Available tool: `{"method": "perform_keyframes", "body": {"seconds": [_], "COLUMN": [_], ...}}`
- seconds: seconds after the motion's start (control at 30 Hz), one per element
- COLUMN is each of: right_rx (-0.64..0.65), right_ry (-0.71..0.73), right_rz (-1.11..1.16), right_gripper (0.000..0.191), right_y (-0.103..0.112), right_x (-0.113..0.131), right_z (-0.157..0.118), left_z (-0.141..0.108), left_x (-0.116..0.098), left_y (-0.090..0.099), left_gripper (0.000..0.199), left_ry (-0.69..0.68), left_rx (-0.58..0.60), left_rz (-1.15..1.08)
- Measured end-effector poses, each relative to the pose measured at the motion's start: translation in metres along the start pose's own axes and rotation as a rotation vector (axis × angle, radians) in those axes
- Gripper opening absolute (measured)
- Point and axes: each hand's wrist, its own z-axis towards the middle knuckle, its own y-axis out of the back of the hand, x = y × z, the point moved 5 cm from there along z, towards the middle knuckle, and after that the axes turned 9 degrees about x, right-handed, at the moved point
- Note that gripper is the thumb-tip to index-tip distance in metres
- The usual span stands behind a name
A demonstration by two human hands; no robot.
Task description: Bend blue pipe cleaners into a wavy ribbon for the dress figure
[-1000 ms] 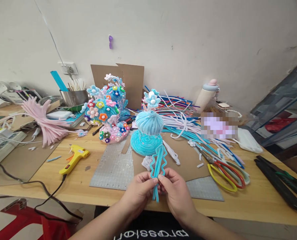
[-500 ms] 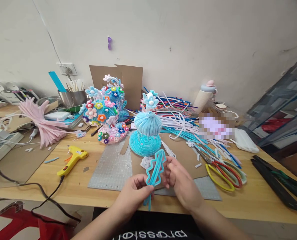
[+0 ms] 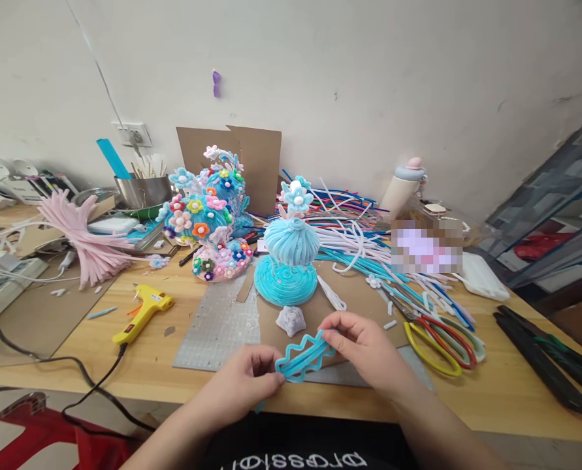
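Note:
Between my hands is a blue pipe-cleaner leaf point(image 3: 304, 358) with zigzag edges and straight strands down its middle, tilted up to the right. My left hand point(image 3: 251, 377) is closed on its lower left end. My right hand point(image 3: 356, 343) pinches the upper right end between thumb and fingers. Just beyond the leaf lies a small pale lilac pipe-cleaner piece point(image 3: 291, 320) on the cardboard sheet point(image 3: 364, 307). Behind that stands a blue pipe-cleaner ornament point(image 3: 291, 243) with a round coiled base, a pleated bulb and flowers on top.
A yellow glue gun point(image 3: 144, 313) lies left, its cord running off the table. Scissors point(image 3: 437, 346) and black-handled cutters point(image 3: 545, 359) lie right. Flower-covered ornaments point(image 3: 207, 222), pink pipe cleaners point(image 3: 82, 241) and white pipe cleaners point(image 3: 349, 241) fill the back, before a pale bottle point(image 3: 402, 189).
The leaf has turned from nearly upright to a low slant and come lower. My right hand has closed on its tip. The lilac piece is now fully uncovered.

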Motion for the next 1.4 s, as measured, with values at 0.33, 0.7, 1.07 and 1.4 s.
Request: {"method": "perform_keyframes", "body": {"seconds": [0.33,0.7,1.07,1.4], "right_rx": [0.073,0.085,0.127,-0.037], "right_ry": [-0.03,0.003,-0.081,0.188], "right_rz": [-0.171,-0.42,-0.147,0.095], "right_gripper": [0.024,0.032,0.035,0.035], "right_y": [0.0,-0.007,-0.002,0.004], "right_x": [-0.001,0.007,-0.001,0.021], "right_z": [-0.002,-0.018,-0.013,-0.008], "left_z": [-0.004,-0.007,-0.003,0.01], "left_x": [-0.007,-0.013,-0.015,-0.01], "left_y": [0.013,0.023,0.024,0.004], "left_gripper": [0.028,0.026,0.025,0.025], "left_ry": [-0.007,-0.031,0.001,-0.04], "left_rx": [-0.107,-0.225,-0.183,-0.011], "left_rz": [0.065,0.309,0.293,-0.285]}}
